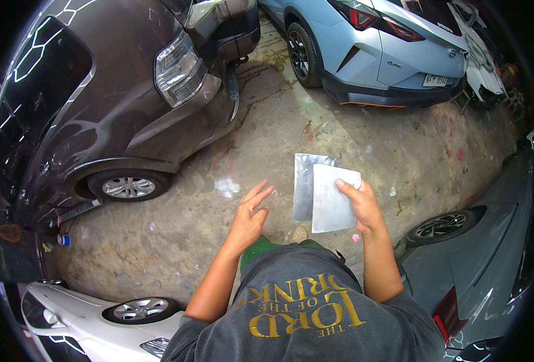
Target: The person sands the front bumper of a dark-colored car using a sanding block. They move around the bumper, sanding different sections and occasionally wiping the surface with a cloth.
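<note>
My right hand [364, 207] grips two thin, stiff rectangular sheets, which look like used sandpaper, with the thumb pressed on top near the upper right corner. The front sheet [333, 202] is pale grey-white. Behind it and shifted to the left, a darker grey sheet [303, 187] shows its left part and top edge; the remainder is covered. To the left of both sheets, my left hand [252, 216] hovers in the air with its fingers apart, holding nothing.
Around me stand a dark brown vehicle [128, 108], a light blue car [387, 66], a white car [98, 311] and a grey-green car [490, 241]. The concrete floor [267, 133] has stains and a white patch [227, 187]. A small blue can [63, 240] lies at far left.
</note>
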Available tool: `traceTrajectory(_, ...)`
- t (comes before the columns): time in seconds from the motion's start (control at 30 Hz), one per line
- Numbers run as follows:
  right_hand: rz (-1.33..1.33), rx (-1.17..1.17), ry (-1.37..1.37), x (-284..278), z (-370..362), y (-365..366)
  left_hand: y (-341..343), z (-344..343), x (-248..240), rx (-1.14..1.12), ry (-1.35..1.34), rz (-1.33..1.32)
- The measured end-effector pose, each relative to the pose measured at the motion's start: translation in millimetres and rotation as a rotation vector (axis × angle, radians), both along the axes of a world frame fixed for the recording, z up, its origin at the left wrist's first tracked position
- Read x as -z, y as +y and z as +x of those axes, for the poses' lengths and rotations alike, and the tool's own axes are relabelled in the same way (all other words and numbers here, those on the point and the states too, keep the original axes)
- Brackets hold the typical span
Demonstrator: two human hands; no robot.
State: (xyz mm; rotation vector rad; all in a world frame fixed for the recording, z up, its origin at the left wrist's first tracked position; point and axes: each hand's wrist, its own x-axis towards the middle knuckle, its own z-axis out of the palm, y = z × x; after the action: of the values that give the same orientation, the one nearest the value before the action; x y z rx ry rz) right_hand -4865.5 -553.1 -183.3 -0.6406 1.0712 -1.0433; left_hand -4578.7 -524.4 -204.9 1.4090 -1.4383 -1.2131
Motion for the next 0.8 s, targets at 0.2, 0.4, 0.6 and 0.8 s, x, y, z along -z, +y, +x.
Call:
traceTrajectory(0.2, -0.048, 0.036, 0.051, -5.1, -14.3, -3.5, 2.7, 14.3, -8.4, -0.090, -0.200, -0.096)
traceTrajectory(0.4, -0.063, -0.045, 0.018, -2.3, -4.6, -7.9, 15.8, 28.9, -27.6, -0.252, -0.570, -0.404)
traceTrajectory(0.6, -0.065, -0.119, 0.003, 1.4, 8.6, -11.6, 36.2, 42.3, -46.2, -0.402, -0.426, -0.373)
traceTrajectory(0.8, -0.066, -0.079, -0.104, -4.2, 29.6, -1.8, 76.6, 64.9, -42.1, -0.507, -0.314, -0.336)
